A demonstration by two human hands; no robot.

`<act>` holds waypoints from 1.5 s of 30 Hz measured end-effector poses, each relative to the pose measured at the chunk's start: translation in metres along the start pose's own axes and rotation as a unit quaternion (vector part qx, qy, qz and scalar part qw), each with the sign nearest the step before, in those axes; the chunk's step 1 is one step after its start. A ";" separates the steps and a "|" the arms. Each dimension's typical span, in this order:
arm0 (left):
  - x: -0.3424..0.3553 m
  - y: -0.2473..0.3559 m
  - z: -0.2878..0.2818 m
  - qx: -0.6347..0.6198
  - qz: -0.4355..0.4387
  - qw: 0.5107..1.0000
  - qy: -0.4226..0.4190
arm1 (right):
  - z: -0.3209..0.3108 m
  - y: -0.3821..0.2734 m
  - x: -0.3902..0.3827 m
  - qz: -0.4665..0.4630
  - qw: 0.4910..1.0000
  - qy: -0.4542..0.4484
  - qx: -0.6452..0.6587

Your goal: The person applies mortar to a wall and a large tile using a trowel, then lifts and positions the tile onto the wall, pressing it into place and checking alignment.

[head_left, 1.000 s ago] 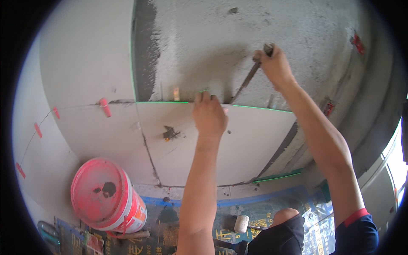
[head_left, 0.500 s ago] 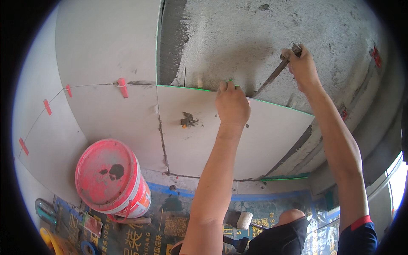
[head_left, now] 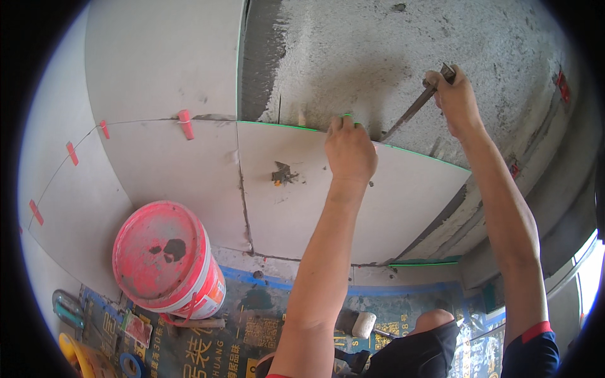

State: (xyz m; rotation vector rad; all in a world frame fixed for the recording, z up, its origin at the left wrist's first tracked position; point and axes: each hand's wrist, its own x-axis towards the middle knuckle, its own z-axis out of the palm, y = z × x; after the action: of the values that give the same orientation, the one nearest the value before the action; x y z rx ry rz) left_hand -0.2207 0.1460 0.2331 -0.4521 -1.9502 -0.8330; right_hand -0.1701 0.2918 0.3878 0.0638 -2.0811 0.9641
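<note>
My left hand [head_left: 350, 151] lies at the top edge of a large light wall tile [head_left: 302, 208], its fingers bent over that edge. A bright green line runs along the edge and across my fingertips. In my right hand [head_left: 459, 104], raised higher and to the right, I grip a long flat metal tool [head_left: 413, 113]. It slants down to the left, and its lower end reaches the tile's top edge just right of my left hand. Behind it is a rough grey cement wall [head_left: 353, 57]. A dark mortar smear [head_left: 283, 174] marks the tile's face.
A pink-lidded bucket [head_left: 161, 252] stands on the printed floor covering at left. Red wedges [head_left: 185, 125] sit along the tile joints. On the floor are a white-headed mallet [head_left: 363, 325], a blue tape roll [head_left: 132, 365] and a yellow container [head_left: 79, 356] at lower left.
The view has shifted slightly, so the wall and both hands appear a little farther right. My left hand stays at the tile edge and my right hand keeps its grip on the tool.
</note>
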 end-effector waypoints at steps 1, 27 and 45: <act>0.000 0.000 0.000 0.001 -0.001 1.000 0.000 | 0.000 -0.001 0.000 0.000 1.000 0.003 -0.009; 0.002 0.001 0.010 0.016 -0.021 0.999 0.017 | 0.008 -0.008 -0.002 0.080 0.993 -0.051 0.072; 0.002 0.000 0.010 0.001 -0.022 1.000 0.022 | 0.007 -0.003 -0.003 0.064 0.995 -0.040 0.070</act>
State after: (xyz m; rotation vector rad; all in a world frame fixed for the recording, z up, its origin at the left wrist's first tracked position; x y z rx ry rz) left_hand -0.2280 0.1532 0.2316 -0.3885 -1.9255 -0.8621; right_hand -0.1716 0.2843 0.3844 0.0444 -2.1085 1.2031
